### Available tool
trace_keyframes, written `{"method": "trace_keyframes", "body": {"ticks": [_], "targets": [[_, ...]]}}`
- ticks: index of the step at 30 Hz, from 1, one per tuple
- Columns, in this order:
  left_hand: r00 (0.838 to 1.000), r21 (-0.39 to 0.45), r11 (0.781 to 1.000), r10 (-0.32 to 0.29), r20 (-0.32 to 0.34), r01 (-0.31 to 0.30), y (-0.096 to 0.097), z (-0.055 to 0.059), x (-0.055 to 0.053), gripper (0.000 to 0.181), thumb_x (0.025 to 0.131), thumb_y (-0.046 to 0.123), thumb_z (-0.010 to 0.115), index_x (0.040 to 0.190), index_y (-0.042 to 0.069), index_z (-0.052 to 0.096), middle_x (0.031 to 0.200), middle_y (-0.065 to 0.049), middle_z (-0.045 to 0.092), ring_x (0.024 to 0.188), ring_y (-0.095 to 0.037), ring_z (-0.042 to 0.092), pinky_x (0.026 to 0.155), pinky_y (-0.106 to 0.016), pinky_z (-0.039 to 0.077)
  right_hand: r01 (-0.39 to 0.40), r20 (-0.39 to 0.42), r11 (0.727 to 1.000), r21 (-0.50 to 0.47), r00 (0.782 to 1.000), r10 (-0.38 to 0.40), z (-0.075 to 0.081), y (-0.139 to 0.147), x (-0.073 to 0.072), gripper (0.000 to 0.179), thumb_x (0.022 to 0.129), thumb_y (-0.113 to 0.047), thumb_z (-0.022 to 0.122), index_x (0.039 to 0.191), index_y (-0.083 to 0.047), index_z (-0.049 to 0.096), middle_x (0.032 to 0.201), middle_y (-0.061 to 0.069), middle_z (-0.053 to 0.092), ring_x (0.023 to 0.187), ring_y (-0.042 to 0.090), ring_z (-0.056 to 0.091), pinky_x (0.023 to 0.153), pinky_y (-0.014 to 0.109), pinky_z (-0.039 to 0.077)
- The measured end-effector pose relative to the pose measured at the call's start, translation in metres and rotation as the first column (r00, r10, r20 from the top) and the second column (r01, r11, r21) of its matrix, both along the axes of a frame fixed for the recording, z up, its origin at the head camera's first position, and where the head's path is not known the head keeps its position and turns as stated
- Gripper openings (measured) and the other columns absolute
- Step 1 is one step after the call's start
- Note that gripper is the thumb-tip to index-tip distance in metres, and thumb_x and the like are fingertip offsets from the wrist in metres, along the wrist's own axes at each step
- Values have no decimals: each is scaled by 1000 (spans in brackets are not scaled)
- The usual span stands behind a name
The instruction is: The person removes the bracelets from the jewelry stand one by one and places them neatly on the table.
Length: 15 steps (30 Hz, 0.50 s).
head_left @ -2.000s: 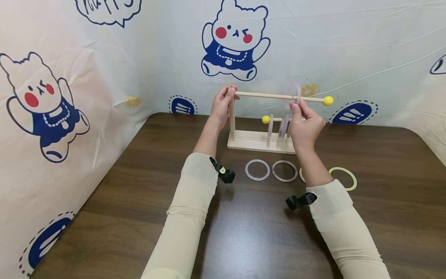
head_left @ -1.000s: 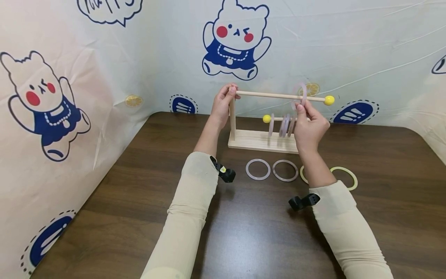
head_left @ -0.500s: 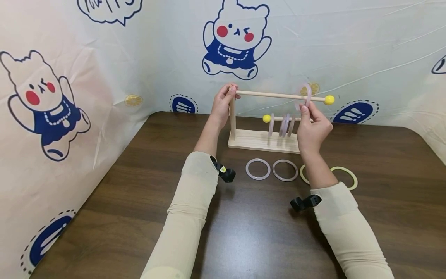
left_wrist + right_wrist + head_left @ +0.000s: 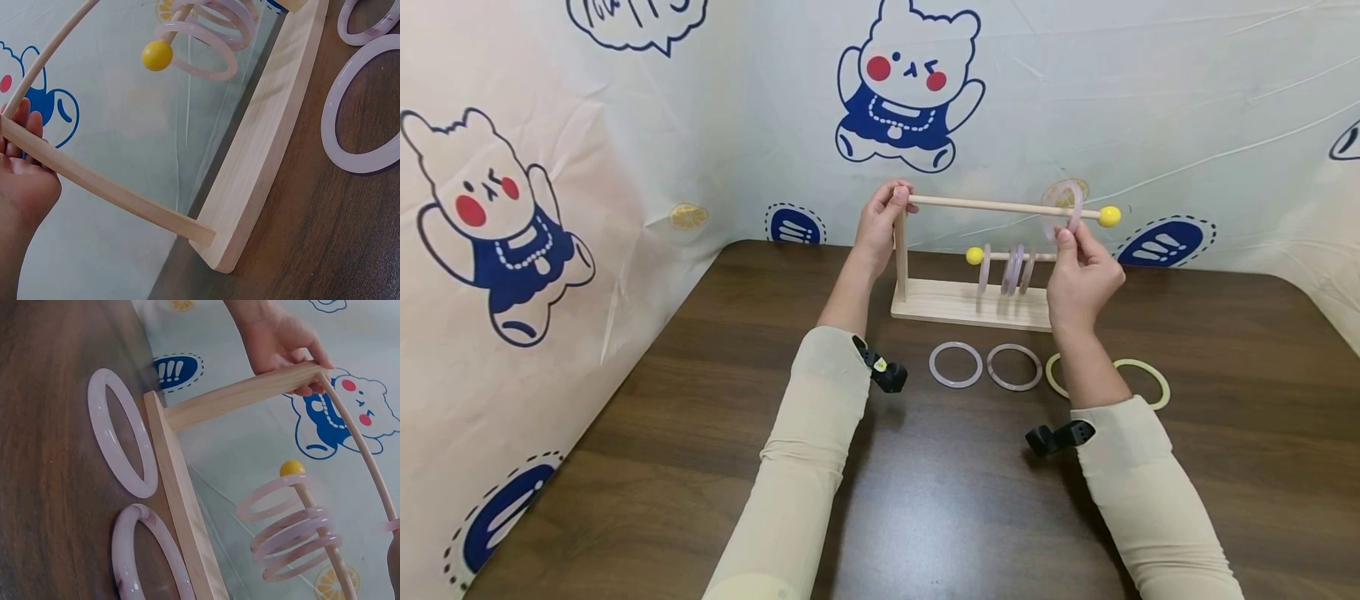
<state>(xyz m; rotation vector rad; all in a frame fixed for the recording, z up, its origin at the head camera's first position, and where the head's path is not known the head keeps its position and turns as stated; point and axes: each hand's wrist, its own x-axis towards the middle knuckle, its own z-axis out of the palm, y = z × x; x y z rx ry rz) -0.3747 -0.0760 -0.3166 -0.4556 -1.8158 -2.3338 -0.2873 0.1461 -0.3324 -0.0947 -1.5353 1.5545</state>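
Note:
My left hand [image 4: 876, 227] grips the top of the left post of a wooden bangle stand [image 4: 940, 303], fingers behind it and thumb in front. From that post a long upper rod [image 4: 977, 204] runs right to a yellow ball end [image 4: 1108, 217]. My right hand [image 4: 1082, 279] pinches the lower edge of a pale pink bangle [image 4: 1078, 198], which is around the upper rod close to the yellow ball. On the shorter lower rod hang several pink and lilac bangles [image 4: 290, 534]. My right hand and forearm hide the stand's right end.
In front of the stand, on the brown table [image 4: 917, 483], lie a lilac bangle [image 4: 933, 377], a mottled pinkish bangle [image 4: 992, 377] and two yellow-green bangles [image 4: 1163, 385], partly hidden by my right arm. A printed cloth [image 4: 760, 108] hangs behind.
My right hand has slid the pale pink bangle rightward along the upper rod, closer to the yellow ball. My left hand stays on the post.

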Motion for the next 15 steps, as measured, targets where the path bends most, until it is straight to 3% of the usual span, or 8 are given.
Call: {"method": "trace_keyframes", "body": {"ticks": [5,7,12,15], "targets": [[1000,4,1000,2,6,-2,-1,0,0,21,97,17,48,104,-2,53,90,3,54,83,-15,53,88,-28,34,18,2,1000,0,1000,-18,-1,6,-2,17,84,-5,67,101,0,70,92,13,69,77,4,63,73,20,49],[1000,2,1000,4,8,-4,-1,0,0,15,97,17,48,99,4,56,89,3,54,83,-15,53,87,-27,34,26,13,1000,8,1000,-26,5,3,3,18,85,-3,66,101,2,69,92,15,68,77,5,63,74,20,48],[1000,7,1000,2,6,-2,-1,0,1,18,97,17,48,102,0,55,88,3,54,83,-15,54,87,-27,34,40,34,999,18,999,-40,9,2,7,19,85,-1,65,102,5,67,95,18,67,77,4,62,73,19,48],[1000,15,1000,-1,9,1,-1,0,1,16,97,16,48,100,2,55,88,2,54,84,-17,54,88,-28,34,37,30,999,11,999,-38,2,8,0,19,85,-3,66,102,3,68,95,15,68,76,3,62,73,19,48]]}}
